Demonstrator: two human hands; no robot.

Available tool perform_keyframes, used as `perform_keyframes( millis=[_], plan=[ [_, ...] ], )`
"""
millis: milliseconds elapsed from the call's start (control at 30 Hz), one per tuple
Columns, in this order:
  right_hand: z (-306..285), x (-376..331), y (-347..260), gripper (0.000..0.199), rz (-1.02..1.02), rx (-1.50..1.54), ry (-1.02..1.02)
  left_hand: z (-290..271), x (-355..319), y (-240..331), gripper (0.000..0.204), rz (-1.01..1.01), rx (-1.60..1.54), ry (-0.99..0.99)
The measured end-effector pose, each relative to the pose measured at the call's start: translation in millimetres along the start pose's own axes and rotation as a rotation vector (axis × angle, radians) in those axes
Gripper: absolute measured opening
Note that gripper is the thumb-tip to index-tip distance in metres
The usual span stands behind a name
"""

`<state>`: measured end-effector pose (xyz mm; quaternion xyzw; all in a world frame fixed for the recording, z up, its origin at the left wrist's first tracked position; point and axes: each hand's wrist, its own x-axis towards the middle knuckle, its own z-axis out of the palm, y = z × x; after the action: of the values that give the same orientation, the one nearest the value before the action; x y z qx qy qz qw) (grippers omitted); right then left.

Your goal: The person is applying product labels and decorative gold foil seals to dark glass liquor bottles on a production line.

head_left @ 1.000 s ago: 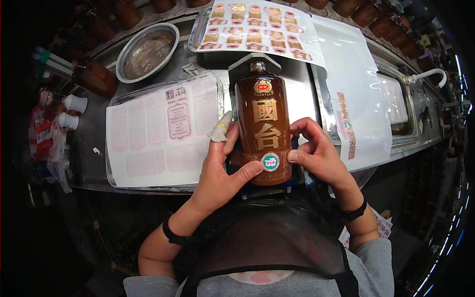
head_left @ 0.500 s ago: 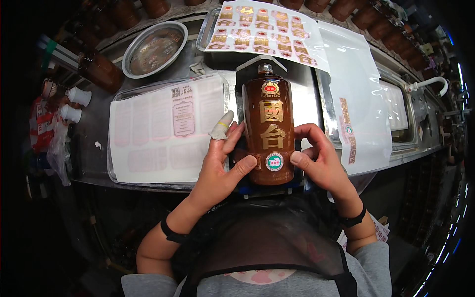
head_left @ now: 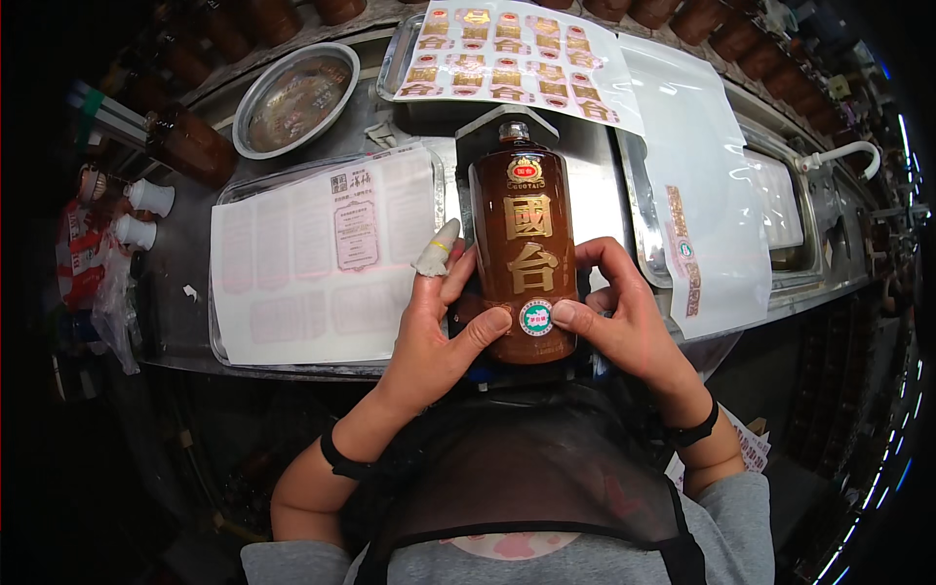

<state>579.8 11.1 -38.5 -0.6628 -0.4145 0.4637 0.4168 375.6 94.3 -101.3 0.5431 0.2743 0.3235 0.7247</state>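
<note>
A brown glossy bottle (head_left: 522, 224) with gold characters and a small red emblem lies face up between my hands. Near its base is a round green-and-white seal (head_left: 536, 317) on a brown band. My left hand (head_left: 434, 336) grips the lower left side, its thumb on the band; a whitish finger cot (head_left: 435, 250) covers one fingertip. From the right, my right hand (head_left: 624, 317) holds the same bottle, its thumb at the seal's right edge and its fingers curled along the side. The fingertips of both hands are partly hidden behind the bottle.
To the left, a printed label sheet (head_left: 302, 322) covers a metal tray. Behind the bottle is a sheet of gold-and-red decals (head_left: 575, 68). A translucent sheet with a brown strip decal (head_left: 717, 224) lies right. A metal basin (head_left: 292, 73) and another brown bottle (head_left: 190, 146) stand far left.
My right thumb has slid left along the band to the edge of the round seal. My left hand stays nearly in place. The whole view has shifted slightly.
</note>
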Motion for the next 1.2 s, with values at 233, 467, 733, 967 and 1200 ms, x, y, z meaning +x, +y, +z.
perform_keyframes(
  millis=[233, 467, 733, 967, 1200],
  plan=[
    [-3, -3, 1, 0.050, 0.012, 0.035, -0.002, 4, 1, 1, 0.093, 0.011, 0.015, -0.016],
    [-12, 0, -1, 0.052, 0.034, -0.022, -0.038, 8, 2, 3, 0.095, 0.028, 0.028, 0.036],
    [-15, 5, 4, 0.054, -0.014, -0.042, -0.072, 8, 2, 7, 0.099, 0.038, 0.304, 0.047],
    [-16, -6, 15, 0.056, 0.047, 0.165, -0.027, 2, -6, -1, 0.102, 0.025, 0.288, 0.042],
    [-10, -18, 17, 0.060, -0.011, 0.008, 0.014, -3, -15, -1, 0.106, 0.032, 0.389, -0.032]
  ],
)
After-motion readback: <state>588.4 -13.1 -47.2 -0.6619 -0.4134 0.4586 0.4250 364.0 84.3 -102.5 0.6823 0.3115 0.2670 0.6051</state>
